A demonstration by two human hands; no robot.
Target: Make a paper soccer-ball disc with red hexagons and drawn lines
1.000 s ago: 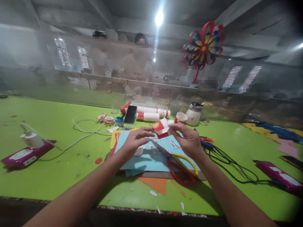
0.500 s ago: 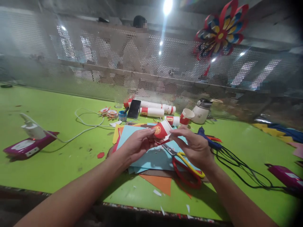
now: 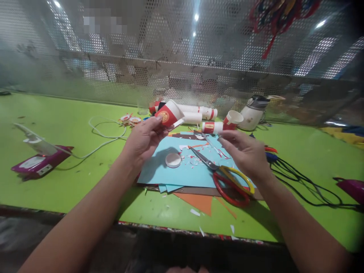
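Note:
My left hand [image 3: 143, 141] grips a red and white paper cup [image 3: 168, 112] with a round gold mark, raised above the green table [image 3: 71, 182]. Apart from the cup, my right hand [image 3: 246, 154] hovers over the blue paper sheet [image 3: 170, 172], fingers curled in a loose pinch; what they hold, if anything, I cannot make out. Scissors [image 3: 224, 176] with red and yellow handles lie on the blue sheet just under my right hand. A small white round disc [image 3: 173, 160] rests on the sheet below the cup, among paper scraps.
More red and white cups [image 3: 209, 126] lie in a row near the perforated metal screen [image 3: 182, 57]. A white kettle-like pot [image 3: 254, 111] stands at back right. Black cables [image 3: 301, 184] trail right; a magenta device [image 3: 40, 163] with a white cable sits left. Orange paper [image 3: 199, 201] pokes out near the front edge.
My left hand lifted the cup up and to the left, away from my right hand, which let go of it. The view tilted down.

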